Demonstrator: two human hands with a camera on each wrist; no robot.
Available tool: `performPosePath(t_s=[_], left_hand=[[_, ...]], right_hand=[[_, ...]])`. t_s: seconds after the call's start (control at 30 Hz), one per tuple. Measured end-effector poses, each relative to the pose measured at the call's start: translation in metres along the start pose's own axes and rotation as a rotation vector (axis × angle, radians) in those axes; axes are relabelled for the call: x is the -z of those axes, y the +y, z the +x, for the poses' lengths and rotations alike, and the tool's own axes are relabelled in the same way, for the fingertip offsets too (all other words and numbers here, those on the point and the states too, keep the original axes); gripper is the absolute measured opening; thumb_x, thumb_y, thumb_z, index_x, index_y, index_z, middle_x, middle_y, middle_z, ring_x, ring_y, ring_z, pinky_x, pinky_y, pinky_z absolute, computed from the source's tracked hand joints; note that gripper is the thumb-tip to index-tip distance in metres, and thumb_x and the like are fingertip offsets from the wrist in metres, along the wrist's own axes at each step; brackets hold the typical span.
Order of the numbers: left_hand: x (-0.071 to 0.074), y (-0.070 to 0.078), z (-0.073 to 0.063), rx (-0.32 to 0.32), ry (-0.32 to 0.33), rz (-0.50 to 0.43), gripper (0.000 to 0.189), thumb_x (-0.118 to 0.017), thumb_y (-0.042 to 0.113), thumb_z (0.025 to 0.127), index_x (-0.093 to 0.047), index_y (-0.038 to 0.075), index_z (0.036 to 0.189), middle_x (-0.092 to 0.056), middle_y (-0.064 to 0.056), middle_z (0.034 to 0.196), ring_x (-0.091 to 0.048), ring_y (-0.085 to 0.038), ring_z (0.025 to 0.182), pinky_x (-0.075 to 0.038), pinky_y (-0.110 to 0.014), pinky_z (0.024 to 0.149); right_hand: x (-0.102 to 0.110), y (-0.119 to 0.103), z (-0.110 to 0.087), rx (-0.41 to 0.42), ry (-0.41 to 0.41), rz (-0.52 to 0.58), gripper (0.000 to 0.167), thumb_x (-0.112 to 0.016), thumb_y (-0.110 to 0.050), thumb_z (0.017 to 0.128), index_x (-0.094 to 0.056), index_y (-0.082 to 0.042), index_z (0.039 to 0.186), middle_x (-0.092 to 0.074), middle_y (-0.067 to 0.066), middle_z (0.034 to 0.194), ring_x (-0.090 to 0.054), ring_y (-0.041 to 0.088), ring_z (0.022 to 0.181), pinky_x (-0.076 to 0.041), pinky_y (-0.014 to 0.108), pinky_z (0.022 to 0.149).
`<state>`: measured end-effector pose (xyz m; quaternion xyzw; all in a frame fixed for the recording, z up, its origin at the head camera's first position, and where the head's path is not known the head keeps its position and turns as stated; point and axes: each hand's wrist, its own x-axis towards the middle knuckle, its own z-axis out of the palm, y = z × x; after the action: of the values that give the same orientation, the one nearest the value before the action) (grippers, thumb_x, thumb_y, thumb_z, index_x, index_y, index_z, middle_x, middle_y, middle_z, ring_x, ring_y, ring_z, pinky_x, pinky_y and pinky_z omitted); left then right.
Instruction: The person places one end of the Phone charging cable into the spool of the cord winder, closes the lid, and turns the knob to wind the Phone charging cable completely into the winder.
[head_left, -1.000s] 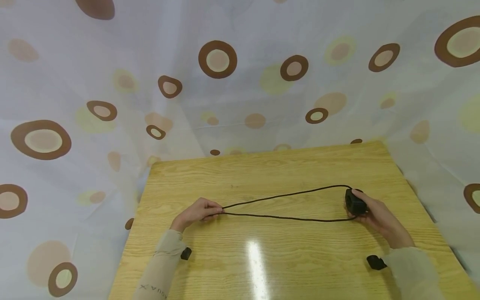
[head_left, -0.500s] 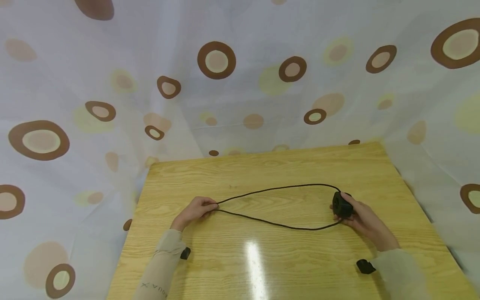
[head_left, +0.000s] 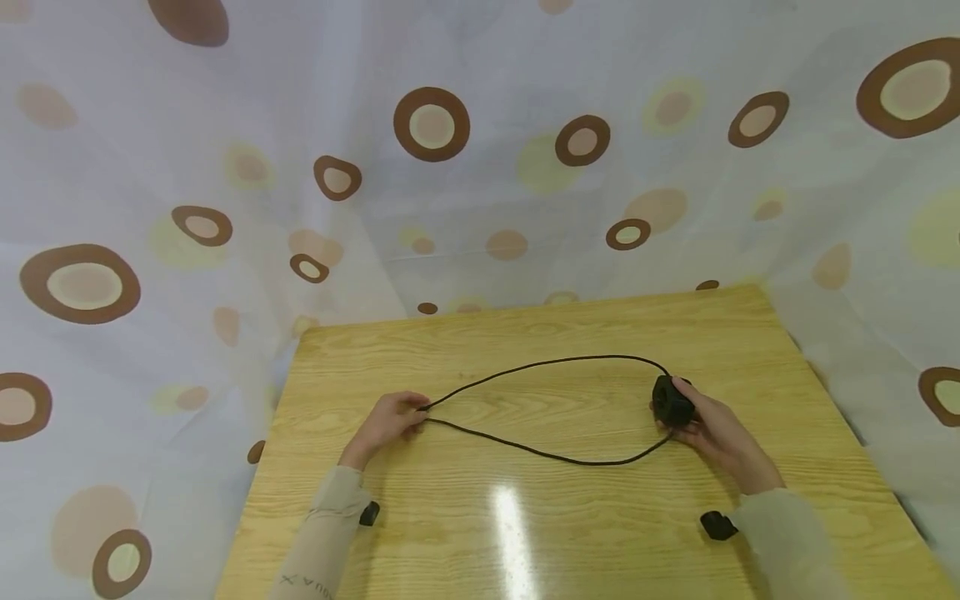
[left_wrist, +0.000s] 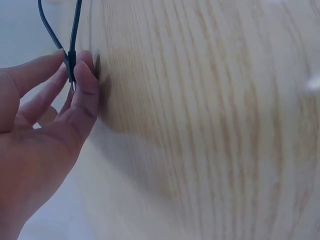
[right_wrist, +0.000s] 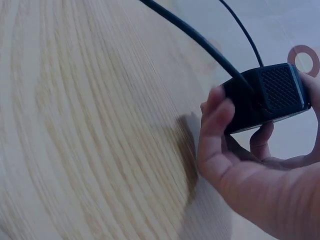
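My right hand (head_left: 720, 437) grips a black block-shaped device (head_left: 671, 402) above the right half of the table, thumb on its near upper side. In the right wrist view the device (right_wrist: 280, 92) shows a cross-hatched panel, with the black cable (right_wrist: 195, 37) coming off it on two sides. That cable (head_left: 555, 361) bows out in a wide loop toward the left. There my left hand (head_left: 384, 427) pinches the cable ends between thumb and fingers. The left wrist view shows dark connector ends (left_wrist: 71, 65) side by side, a small metal tip below them.
A wooden table (head_left: 510, 333) lies under both hands, with a bright light reflection near the front. Patterned cloth (head_left: 480, 192) hangs behind and at both sides. Black wrist-worn pieces sit at the left sleeve (head_left: 330, 500) and right sleeve (head_left: 787, 533).
My right hand has moved left with the device, nearer the left hand. The cable has slackened from a narrow, stretched shape into a wider loop. The left hand has shifted slightly left.
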<state>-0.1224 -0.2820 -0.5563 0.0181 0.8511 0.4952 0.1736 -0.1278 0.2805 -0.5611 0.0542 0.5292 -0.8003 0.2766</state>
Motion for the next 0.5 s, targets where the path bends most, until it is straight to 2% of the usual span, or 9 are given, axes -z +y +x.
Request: performPosePath(t_s=[0.1,0.17,0.2,0.3,0.4,0.5], left_hand=[[0.001,0.003,0.000,0.009,0.052,0.034,0.037,-0.065,0.010,0.104,-0.063,-0.004,0.138,-0.061,-0.029,0.131,-0.071,-0.021,0.080,-0.057,-0.030,0.064],[0.002,0.007,0.001,0.015,0.083,0.079,0.035,-0.065,0.010,0.104,-0.064,-0.003,0.137,-0.056,-0.028,0.136,-0.071,-0.024,0.079,-0.058,-0.034,0.064],[0.002,0.008,0.001,0.012,0.097,0.122,0.033,-0.065,0.010,0.104,-0.065,-0.003,0.135,-0.055,-0.027,0.137,-0.070,-0.025,0.083,-0.059,-0.036,0.068],[0.002,0.010,0.003,0.014,0.143,0.256,0.029,-0.064,0.011,0.105,-0.068,-0.003,0.129,-0.060,-0.026,0.135,-0.071,-0.031,0.098,-0.060,-0.044,0.083],[0.002,0.012,0.004,0.024,0.194,0.407,0.025,-0.062,0.011,0.105,-0.070,-0.004,0.124,-0.066,-0.024,0.128,-0.067,-0.034,0.111,-0.057,-0.050,0.096],[0.000,0.015,0.005,0.027,0.236,0.519,0.024,-0.060,0.011,0.106,-0.070,-0.004,0.121,-0.068,-0.022,0.121,-0.068,-0.034,0.109,-0.058,-0.049,0.094]], right_hand=[[-0.007,0.003,0.003,-0.006,0.007,0.020,0.027,-0.044,-0.038,0.114,-0.059,-0.023,0.131,-0.076,0.002,0.118,-0.076,0.013,0.109,-0.061,0.029,0.091],[-0.012,0.005,0.004,-0.007,0.000,0.007,0.038,-0.043,-0.039,0.114,-0.048,-0.017,0.145,-0.075,0.000,0.120,-0.074,0.011,0.111,-0.060,0.028,0.093],[-0.014,0.006,0.005,-0.005,-0.006,0.004,0.047,-0.042,-0.040,0.114,-0.040,-0.013,0.153,-0.074,0.000,0.121,-0.073,0.011,0.112,-0.060,0.028,0.095],[-0.019,0.009,0.008,-0.002,0.016,-0.077,0.069,-0.040,-0.043,0.114,-0.016,0.000,0.163,-0.072,-0.006,0.118,-0.071,0.006,0.108,-0.058,0.026,0.092],[-0.022,0.010,0.010,-0.009,0.038,-0.127,0.079,-0.039,-0.046,0.114,-0.007,0.005,0.166,-0.068,-0.009,0.116,-0.069,0.003,0.105,-0.057,0.025,0.090],[-0.025,0.011,0.011,-0.011,0.041,-0.147,0.082,-0.039,-0.048,0.114,-0.005,0.005,0.166,-0.066,-0.009,0.116,-0.070,0.003,0.105,-0.058,0.024,0.090]])
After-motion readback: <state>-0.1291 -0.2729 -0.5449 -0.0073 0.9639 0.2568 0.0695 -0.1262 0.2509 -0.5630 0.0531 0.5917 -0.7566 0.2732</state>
